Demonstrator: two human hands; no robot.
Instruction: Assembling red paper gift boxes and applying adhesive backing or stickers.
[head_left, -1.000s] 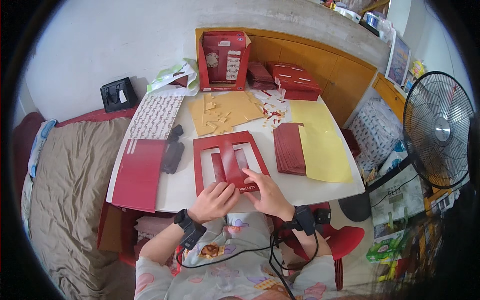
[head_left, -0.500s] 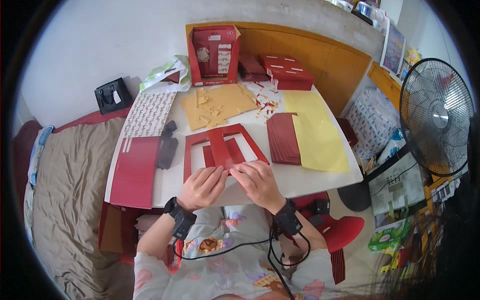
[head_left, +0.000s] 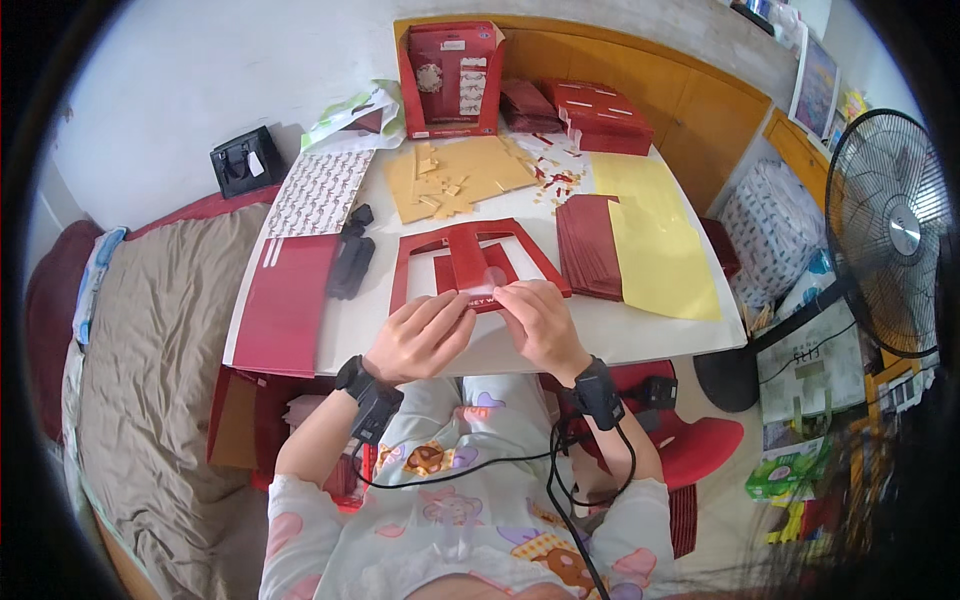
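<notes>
A folded red cardboard frame (head_left: 465, 255) lies on the table in front of me, with cut-out openings and a wide strip across its middle. My left hand (head_left: 425, 335) is closed at the frame's near edge, thumb and fingertips pinching it. Just to the right, my right hand (head_left: 543, 325) pinches the same edge, its fingertips close to the left ones. Beyond the fingertips shows a small, pale, see-through round patch (head_left: 495, 277), too faint to name. Both wrists wear black strapped devices with a cable.
Red card sheets (head_left: 590, 245) and yellow sheets (head_left: 668, 260) lie right. Left are a patterned sheet (head_left: 318, 190), a red panel (head_left: 285, 305) and dark grey pieces (head_left: 350, 265). Behind are tan board (head_left: 455, 180), scraps, a red display box (head_left: 452, 85) and stacked red boxes (head_left: 605, 115).
My view has shifted, so the table sits higher and further right in it. Both hands stay at the frame's near edge, the right fingertips now slightly farther from the left.
</notes>
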